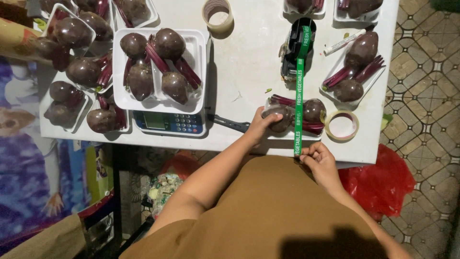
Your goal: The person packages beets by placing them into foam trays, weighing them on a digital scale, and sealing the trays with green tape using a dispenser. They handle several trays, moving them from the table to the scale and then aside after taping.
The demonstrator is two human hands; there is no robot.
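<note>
At the near edge of the white table (249, 62): left hand (262, 125) pressed on a wrapped tray of beetroots (297, 115), fingers curled over the left beetroot, thumb along its top. Right hand (320, 160) just below the table edge, fingertips pinched together on the free end of a green printed tape (299, 91). Tape drawn taut in a straight line from a black tape dispenser (294, 48) farther back on the table, across the middle of the wrapped tray, and down over the table edge to the pinching fingers. Just right of the tray, touching or nearly so: a roll of clear tape (341, 125) lying flat. Left of the tray: a digital scale (168, 122) with keypad, bearing a large white tray of four beetroots (160, 67) with red stems. Farther left: several smaller trays of beetroots (76, 81), crowded together. Upper right: another tray with two beetroots (354, 67), and a white marker (343, 43) beside it. Top centre: a second tape roll (217, 14), standing apart. Below the table: a red plastic bag (383, 182) on the tiled floor (426, 86).
</note>
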